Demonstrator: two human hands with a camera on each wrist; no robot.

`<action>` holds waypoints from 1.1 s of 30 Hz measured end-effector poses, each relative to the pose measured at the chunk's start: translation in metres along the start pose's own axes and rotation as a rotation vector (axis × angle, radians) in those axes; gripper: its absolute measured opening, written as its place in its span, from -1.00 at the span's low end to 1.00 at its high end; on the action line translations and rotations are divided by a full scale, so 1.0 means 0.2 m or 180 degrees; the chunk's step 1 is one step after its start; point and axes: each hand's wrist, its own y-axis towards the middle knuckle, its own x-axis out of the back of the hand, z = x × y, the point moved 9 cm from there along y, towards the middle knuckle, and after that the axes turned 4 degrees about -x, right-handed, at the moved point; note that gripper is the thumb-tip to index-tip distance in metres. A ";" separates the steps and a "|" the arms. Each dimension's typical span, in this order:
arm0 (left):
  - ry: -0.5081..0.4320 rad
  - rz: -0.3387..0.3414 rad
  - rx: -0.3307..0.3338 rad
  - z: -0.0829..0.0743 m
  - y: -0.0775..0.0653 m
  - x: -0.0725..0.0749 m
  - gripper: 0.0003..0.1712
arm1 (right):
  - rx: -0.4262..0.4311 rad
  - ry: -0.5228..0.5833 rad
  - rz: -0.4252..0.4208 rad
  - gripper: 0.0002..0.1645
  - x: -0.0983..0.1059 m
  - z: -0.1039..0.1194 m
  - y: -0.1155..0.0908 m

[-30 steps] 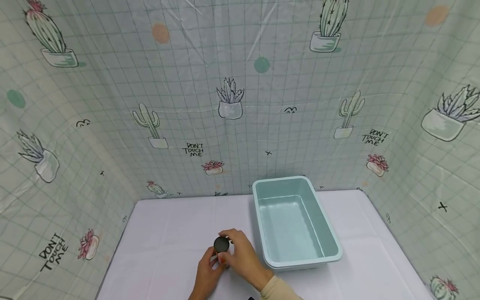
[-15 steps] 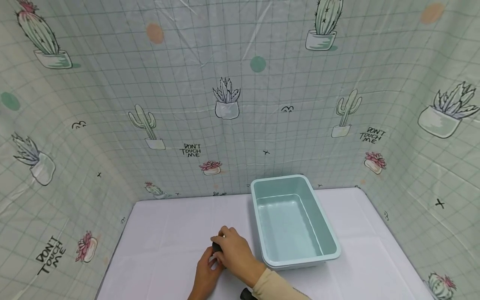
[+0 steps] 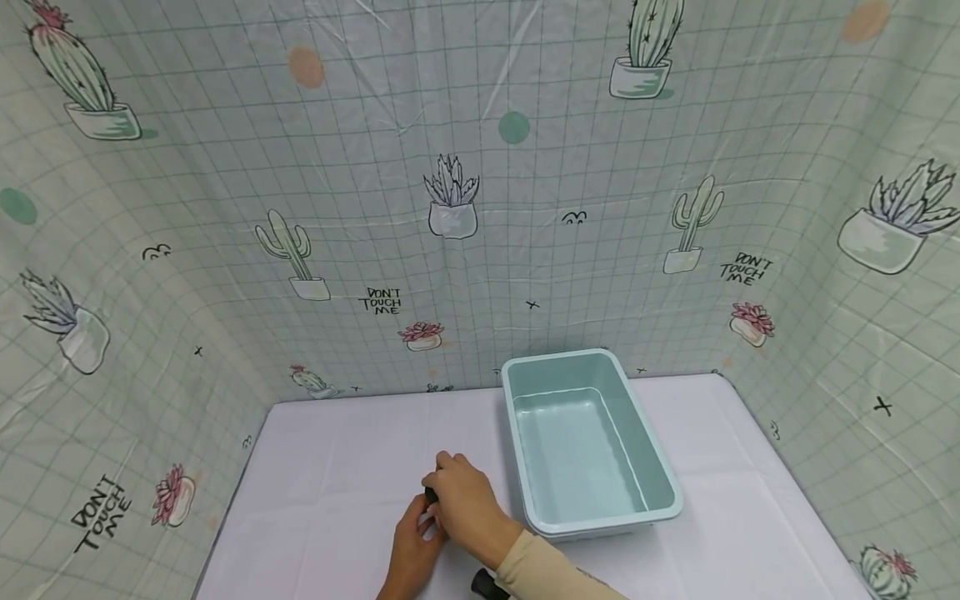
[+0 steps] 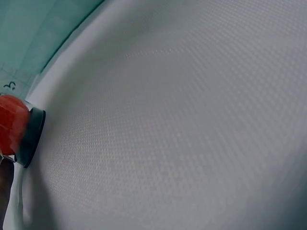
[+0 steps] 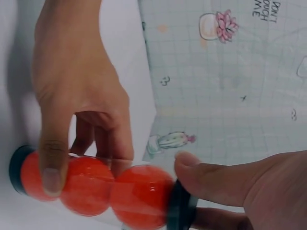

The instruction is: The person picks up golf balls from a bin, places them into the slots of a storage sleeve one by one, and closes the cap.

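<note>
A clear tube point(image 5: 88, 187) holds three red-orange balls and has a dark cap at each end. My left hand point(image 5: 79, 91) grips the tube's body, thumb on the near side and fingers behind. My right hand point(image 5: 259, 187) pinches the upper cap point(image 5: 180, 208) between thumb and fingers. In the head view both hands meet over the table, left hand point(image 3: 414, 550) below and right hand point(image 3: 468, 508) on top, hiding most of the tube. The left wrist view catches the tube's other cap point(image 4: 31, 137) and one ball point(image 4: 12, 125) at its left edge.
A pale blue-green plastic bin point(image 3: 517, 450) stands on the white-covered table point(image 3: 322, 483), right of the hands. Next to the right sleeve point(image 3: 555, 571) is a black cylindrical object point(image 3: 487, 585). A cactus-print curtain point(image 3: 360, 208) surrounds the back and sides.
My right hand has turned and shifted left over the upper cap, covering most of it. The right sleeve and the black object beside it came further into view. The left hand stays nearly still.
</note>
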 end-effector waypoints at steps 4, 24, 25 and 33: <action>0.0023 -0.0024 -0.0038 -0.01 0.00 0.00 -0.55 | 0.0036 -0.0042 -0.0020 -0.72 0.01 0.01 0.02; -0.0043 0.0011 0.0139 0.02 0.00 0.00 -0.54 | 0.0183 -0.0120 0.0180 -0.79 0.02 0.04 0.05; -0.0048 0.0017 0.0140 0.02 0.00 0.00 -0.53 | 0.0189 -0.0125 0.0183 -0.79 0.03 0.04 0.05; -0.0007 -0.0028 0.0096 0.01 0.00 0.00 -0.50 | 0.0149 -0.0069 0.0182 -0.70 0.04 0.03 0.06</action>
